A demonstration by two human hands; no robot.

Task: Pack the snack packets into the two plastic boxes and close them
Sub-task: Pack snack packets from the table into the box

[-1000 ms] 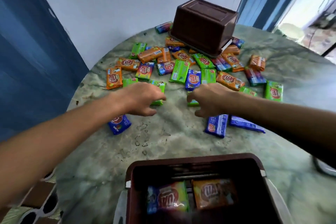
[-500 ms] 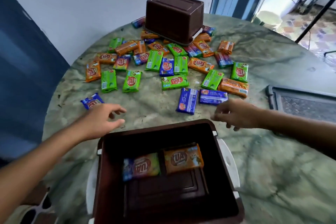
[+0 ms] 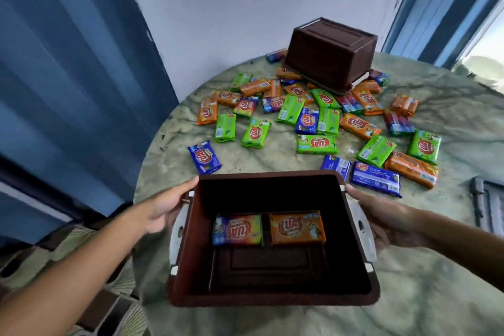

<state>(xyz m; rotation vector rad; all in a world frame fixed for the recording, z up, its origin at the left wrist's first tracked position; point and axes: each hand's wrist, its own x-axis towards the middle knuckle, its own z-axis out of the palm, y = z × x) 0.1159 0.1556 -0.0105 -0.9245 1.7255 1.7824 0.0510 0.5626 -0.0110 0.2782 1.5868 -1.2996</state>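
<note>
An open brown plastic box [image 3: 272, 299] sits on the near part of the table. Two packets lie on its floor: a blue-yellow packet [image 3: 236, 230] and an orange packet [image 3: 297, 228]. My left hand [image 3: 166, 206] grips the box's left side by the white handle. My right hand [image 3: 387, 219] grips its right side. A second brown box [image 3: 328, 53] stands upside down at the far side, resting on some packets. Several green, orange and blue snack packets [image 3: 316, 144] lie scattered between the two boxes.
The round green marbled table [image 3: 436, 294] has its left edge close to a blue curtain [image 3: 68, 76]. A dark box lid [image 3: 488, 206] lies at the right edge of view. A lone blue packet [image 3: 204, 157] lies near the table's left rim.
Both hands drew back from the packet pile and took hold of the near box's two sides. The view has swung, and the box now sits higher in the frame.
</note>
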